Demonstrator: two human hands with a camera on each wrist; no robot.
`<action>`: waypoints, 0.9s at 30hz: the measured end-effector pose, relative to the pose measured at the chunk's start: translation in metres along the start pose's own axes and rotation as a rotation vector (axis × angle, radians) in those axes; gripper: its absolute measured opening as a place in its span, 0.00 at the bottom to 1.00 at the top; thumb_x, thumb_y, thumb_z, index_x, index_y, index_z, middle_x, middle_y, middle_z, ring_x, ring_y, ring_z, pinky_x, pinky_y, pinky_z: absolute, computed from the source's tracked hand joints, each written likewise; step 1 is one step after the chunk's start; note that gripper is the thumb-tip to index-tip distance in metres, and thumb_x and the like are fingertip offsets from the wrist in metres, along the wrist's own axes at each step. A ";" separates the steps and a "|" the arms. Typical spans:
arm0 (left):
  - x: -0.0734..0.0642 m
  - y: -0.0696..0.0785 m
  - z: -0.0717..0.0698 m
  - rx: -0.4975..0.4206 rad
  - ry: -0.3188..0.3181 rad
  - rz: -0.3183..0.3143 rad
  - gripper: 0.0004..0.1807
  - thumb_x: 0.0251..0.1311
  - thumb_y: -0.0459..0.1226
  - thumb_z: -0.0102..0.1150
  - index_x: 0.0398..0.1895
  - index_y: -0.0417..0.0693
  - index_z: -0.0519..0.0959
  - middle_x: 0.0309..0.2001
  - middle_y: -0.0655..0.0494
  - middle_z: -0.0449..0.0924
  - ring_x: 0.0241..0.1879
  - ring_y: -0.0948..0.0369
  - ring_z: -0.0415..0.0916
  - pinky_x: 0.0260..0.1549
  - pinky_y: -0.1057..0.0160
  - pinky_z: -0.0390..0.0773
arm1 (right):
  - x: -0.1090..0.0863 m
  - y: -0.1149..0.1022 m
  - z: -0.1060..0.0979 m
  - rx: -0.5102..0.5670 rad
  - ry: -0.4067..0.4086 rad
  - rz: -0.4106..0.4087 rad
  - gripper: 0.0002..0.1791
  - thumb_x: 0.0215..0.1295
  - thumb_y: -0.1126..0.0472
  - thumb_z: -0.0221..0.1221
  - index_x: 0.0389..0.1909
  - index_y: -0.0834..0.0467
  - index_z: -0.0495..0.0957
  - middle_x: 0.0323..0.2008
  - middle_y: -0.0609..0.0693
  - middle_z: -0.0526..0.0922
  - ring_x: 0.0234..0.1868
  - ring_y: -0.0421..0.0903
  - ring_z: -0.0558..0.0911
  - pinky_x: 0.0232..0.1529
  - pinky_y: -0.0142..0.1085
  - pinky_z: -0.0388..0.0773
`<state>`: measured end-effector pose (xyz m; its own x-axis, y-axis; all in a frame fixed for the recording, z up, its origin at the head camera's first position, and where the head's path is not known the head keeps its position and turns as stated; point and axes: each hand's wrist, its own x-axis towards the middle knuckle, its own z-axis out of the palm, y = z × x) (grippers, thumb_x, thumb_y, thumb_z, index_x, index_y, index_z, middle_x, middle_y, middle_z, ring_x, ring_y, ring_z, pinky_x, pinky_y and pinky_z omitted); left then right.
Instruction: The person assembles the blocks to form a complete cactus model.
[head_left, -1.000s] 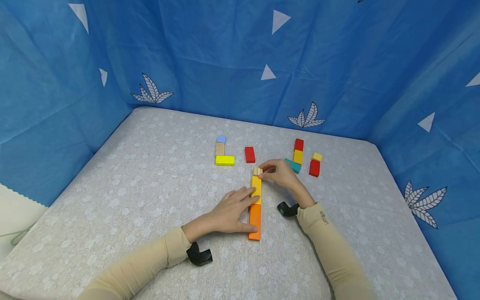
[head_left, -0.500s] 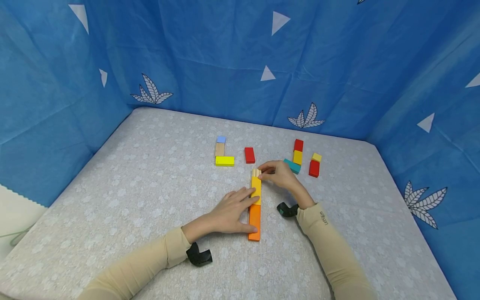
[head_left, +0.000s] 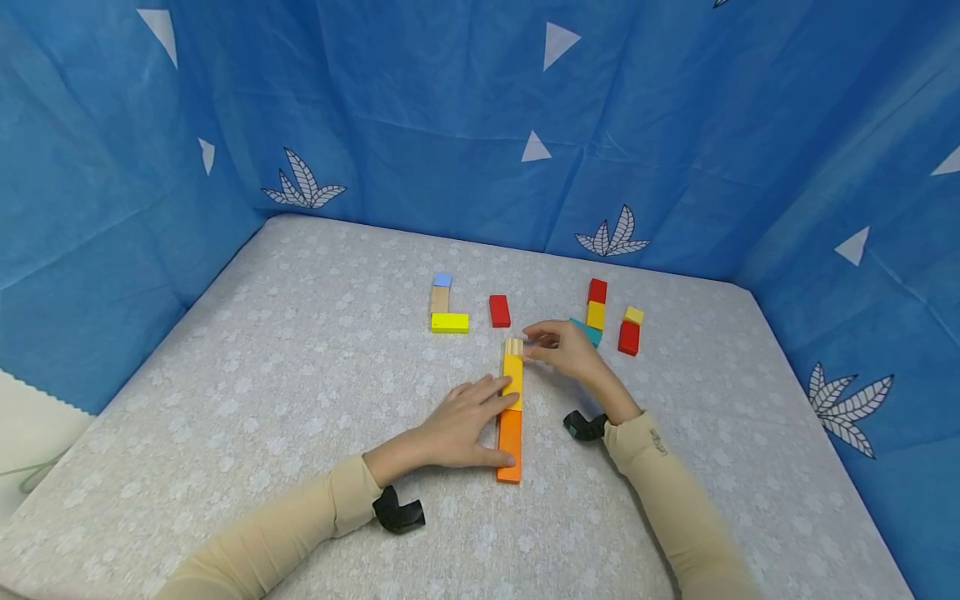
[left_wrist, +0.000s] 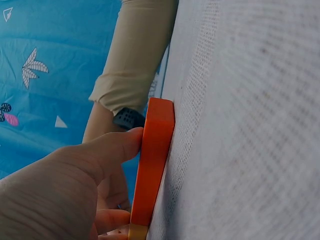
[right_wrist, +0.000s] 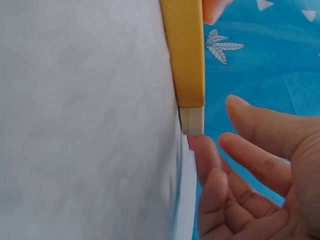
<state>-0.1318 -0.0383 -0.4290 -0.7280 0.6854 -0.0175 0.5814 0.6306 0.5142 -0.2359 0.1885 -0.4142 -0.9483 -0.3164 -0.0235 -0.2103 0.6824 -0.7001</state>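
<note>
An orange block (head_left: 509,442), a yellow block (head_left: 513,367) and a small pale ridged wooden piece (head_left: 513,346) lie end to end in a straight row. My left hand (head_left: 461,427) rests on the row from the left side, thumb on the orange block and straight fingers on the yellow one. In the left wrist view the thumb touches the orange block's (left_wrist: 156,150) upper face. My right hand (head_left: 566,350) is just right of the pale piece, holding nothing. The right wrist view has its thumb and fingers (right_wrist: 255,155) spread apart, with a gap to the pale piece (right_wrist: 192,121).
Behind the row lies a red block (head_left: 499,311). At back left are light blue (head_left: 443,280), tan (head_left: 440,300) and bright yellow (head_left: 450,323) blocks. Several more blocks, including a teal one (head_left: 587,332) and a red one (head_left: 629,337), lie beyond my right hand.
My right hand has let go of the pale ridged piece and drawn slightly to the right. My left hand has stayed in place on the row.
</note>
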 end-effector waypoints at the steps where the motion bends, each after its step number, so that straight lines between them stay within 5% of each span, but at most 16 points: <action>1: 0.000 0.000 0.000 0.002 0.000 -0.001 0.47 0.56 0.62 0.61 0.75 0.50 0.60 0.78 0.50 0.48 0.77 0.46 0.45 0.71 0.42 0.51 | -0.002 0.000 -0.002 -0.004 0.006 0.000 0.20 0.62 0.58 0.66 0.55 0.58 0.81 0.51 0.55 0.84 0.48 0.53 0.82 0.48 0.45 0.81; 11: -0.002 0.001 -0.002 -0.009 0.003 0.003 0.47 0.56 0.61 0.61 0.75 0.50 0.60 0.78 0.49 0.48 0.77 0.45 0.45 0.71 0.41 0.51 | -0.025 0.015 -0.023 0.018 0.159 0.016 0.22 0.61 0.58 0.67 0.56 0.59 0.80 0.51 0.57 0.83 0.43 0.52 0.83 0.37 0.36 0.83; 20: -0.002 0.001 -0.001 -0.012 0.014 0.009 0.47 0.56 0.60 0.62 0.74 0.49 0.61 0.78 0.49 0.49 0.77 0.45 0.45 0.71 0.42 0.51 | -0.032 0.035 -0.036 0.035 0.352 0.050 0.25 0.60 0.59 0.68 0.58 0.61 0.78 0.53 0.60 0.81 0.46 0.55 0.83 0.38 0.26 0.75; 27: -0.001 0.000 0.000 -0.010 0.010 0.017 0.47 0.56 0.60 0.61 0.74 0.49 0.60 0.78 0.49 0.48 0.77 0.45 0.45 0.71 0.42 0.51 | -0.032 0.045 -0.037 0.041 0.405 0.119 0.26 0.60 0.61 0.67 0.60 0.62 0.76 0.58 0.60 0.78 0.46 0.56 0.82 0.31 0.25 0.75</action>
<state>-0.1308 -0.0392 -0.4289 -0.7216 0.6923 -0.0002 0.5899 0.6150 0.5232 -0.2236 0.2542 -0.4188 -0.9839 0.0531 0.1707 -0.0919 0.6690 -0.7375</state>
